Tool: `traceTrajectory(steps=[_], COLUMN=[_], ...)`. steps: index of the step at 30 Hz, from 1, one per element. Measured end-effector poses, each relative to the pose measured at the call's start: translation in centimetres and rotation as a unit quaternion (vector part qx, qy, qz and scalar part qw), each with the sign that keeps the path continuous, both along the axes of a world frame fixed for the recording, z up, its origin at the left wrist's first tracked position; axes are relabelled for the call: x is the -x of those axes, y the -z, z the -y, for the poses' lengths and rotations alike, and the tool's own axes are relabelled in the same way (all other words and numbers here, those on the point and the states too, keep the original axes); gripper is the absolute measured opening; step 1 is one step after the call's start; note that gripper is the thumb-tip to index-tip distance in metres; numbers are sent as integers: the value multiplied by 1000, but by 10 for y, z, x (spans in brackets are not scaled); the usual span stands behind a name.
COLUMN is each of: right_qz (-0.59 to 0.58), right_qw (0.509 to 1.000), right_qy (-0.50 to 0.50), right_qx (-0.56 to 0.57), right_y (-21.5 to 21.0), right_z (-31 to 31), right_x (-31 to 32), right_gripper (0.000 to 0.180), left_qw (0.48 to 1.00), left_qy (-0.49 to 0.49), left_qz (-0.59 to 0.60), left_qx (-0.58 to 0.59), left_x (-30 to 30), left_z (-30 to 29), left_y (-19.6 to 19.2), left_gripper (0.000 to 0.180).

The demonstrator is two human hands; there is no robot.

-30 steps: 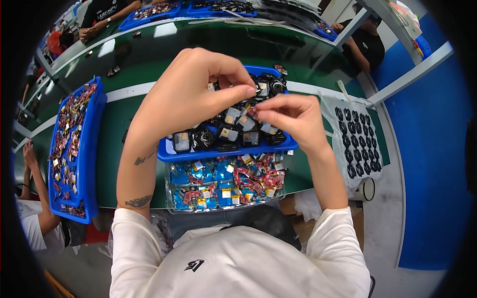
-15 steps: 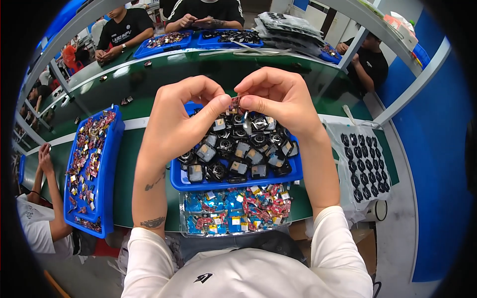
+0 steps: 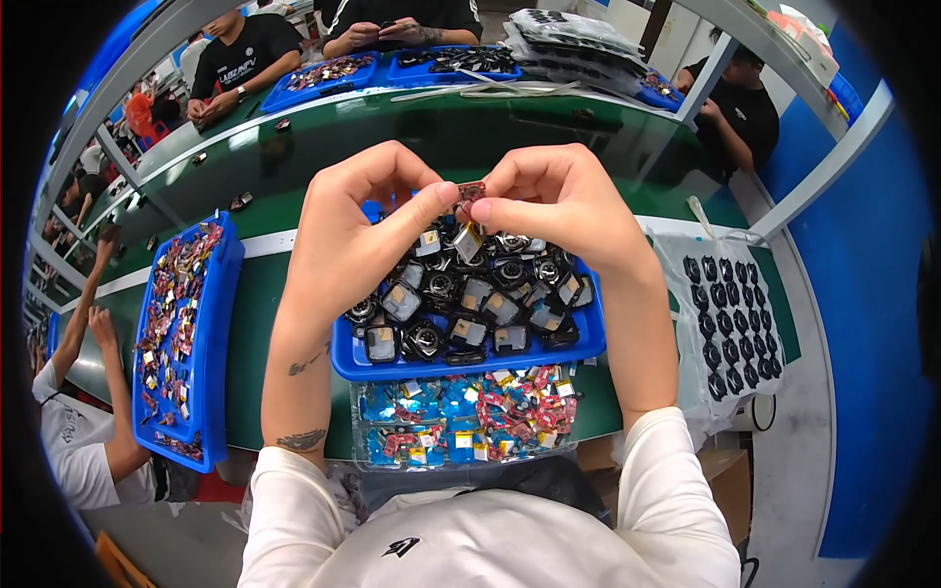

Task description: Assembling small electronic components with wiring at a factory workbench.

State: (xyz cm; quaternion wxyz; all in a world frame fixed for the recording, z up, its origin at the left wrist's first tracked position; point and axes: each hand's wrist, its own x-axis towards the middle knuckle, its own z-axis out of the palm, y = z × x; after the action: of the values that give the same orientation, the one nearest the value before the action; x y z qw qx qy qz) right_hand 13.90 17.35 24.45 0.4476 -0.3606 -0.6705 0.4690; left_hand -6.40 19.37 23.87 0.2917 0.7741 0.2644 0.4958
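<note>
Between the thumb and fingers of my left hand (image 3: pixel 368 216) and my right hand (image 3: pixel 564 206), a small red circuit board (image 3: pixel 471 188) is pinched. A silver battery cell (image 3: pixel 468 242) hangs just below the board and seems joined to it; the joint is too small to make out. Both hands are closed, above a blue tray (image 3: pixel 461 372) heaped with black watch cases (image 3: pixel 427 340), some with grey square faces. Nearer to me stands a clear divided tray (image 3: pixel 359 453) of red circuit boards (image 3: pixel 510 407) with small battery cells.
To the left lies a long blue tray (image 3: pixel 227 294) of more boards. On the right, black watch parts (image 3: pixel 727 323) sit in rows on a white sheet. Metal shelf posts (image 3: pixel 833 162) rise beyond. Co-workers sit left and across the green bench (image 3: pixel 323 157).
The board has turned so that more of its red face shows, and the battery cell now hangs clearly below it. At the left, a co-worker's arm has reached farther out.
</note>
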Motion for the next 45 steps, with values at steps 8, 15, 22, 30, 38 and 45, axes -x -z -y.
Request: traceTrajectory(steps=[8, 15, 22, 30, 38, 45], right_qz=[50, 44, -24, -46, -47, -87], right_qw=[997, 982, 990, 991, 990, 984], right_qy=[-46, 31, 2, -5, 37, 13], right_qx=[-46, -179, -141, -127, -125, -157], right_y=[-1, 5, 1, 5, 3, 11], right_z=[-3, -3, 0, 0, 2, -3], right_x=[-16, -8, -9, -4, -2, 1], right_gripper=[14, 12, 11, 11, 15, 12], left_qw=[975, 964, 976, 971, 970, 963], left_qy=[123, 110, 91, 92, 82, 133], left_qz=[38, -13, 4, 52, 82, 71], left_qx=[181, 240, 197, 216, 212, 222], left_x=[5, -5, -2, -6, -5, -3], left_z=[-1, 4, 2, -2, -5, -6], left_y=[3, 1, 2, 6, 9, 10], left_gripper=[13, 18, 13, 17, 17, 17])
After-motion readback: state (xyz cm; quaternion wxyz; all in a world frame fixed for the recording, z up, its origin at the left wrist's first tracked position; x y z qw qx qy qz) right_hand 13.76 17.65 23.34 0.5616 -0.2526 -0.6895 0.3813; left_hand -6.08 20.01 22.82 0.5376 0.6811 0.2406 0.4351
